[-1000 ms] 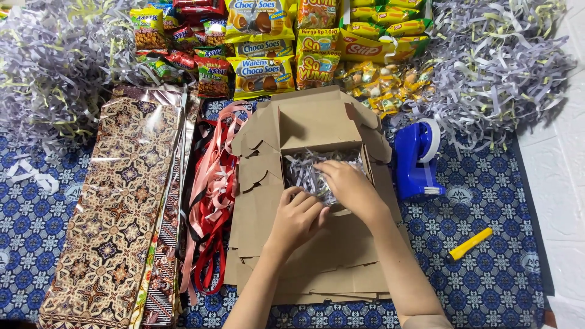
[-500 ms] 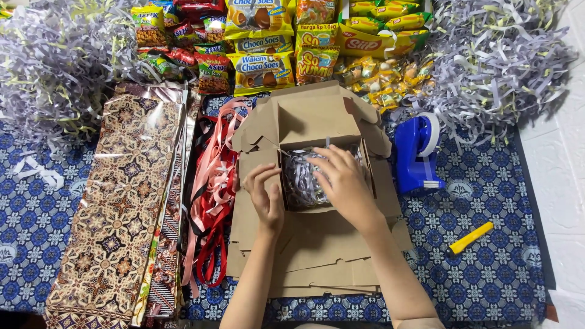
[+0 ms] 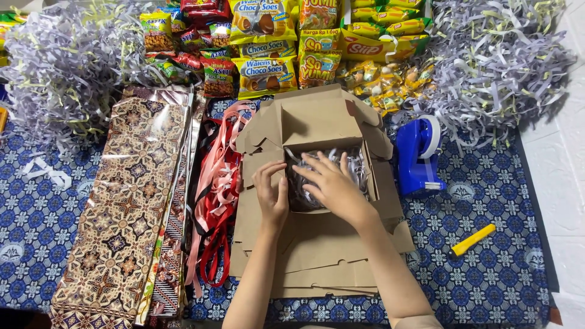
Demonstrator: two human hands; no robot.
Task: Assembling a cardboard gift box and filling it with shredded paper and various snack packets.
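Note:
An open brown cardboard box (image 3: 317, 125) sits on a stack of flat cardboard blanks (image 3: 317, 256) in the middle. Pale shredded paper (image 3: 356, 167) fills the inside of the box. My right hand (image 3: 332, 186) lies flat on the shredded paper inside the box, fingers spread. My left hand (image 3: 271, 192) grips the box's left wall, fingers curled over its edge.
Patterned wrapping sheets (image 3: 125, 201) and red and pink ribbons (image 3: 216, 189) lie to the left. Snack packets (image 3: 268, 42) line the back. Heaps of shredded paper (image 3: 61, 67) sit at both back corners. A blue tape dispenser (image 3: 417, 155) and a yellow cutter (image 3: 472, 239) lie to the right.
My left hand moved from the box's front up to its left wall. My right hand slid further into the box, pressing on the shredded paper.

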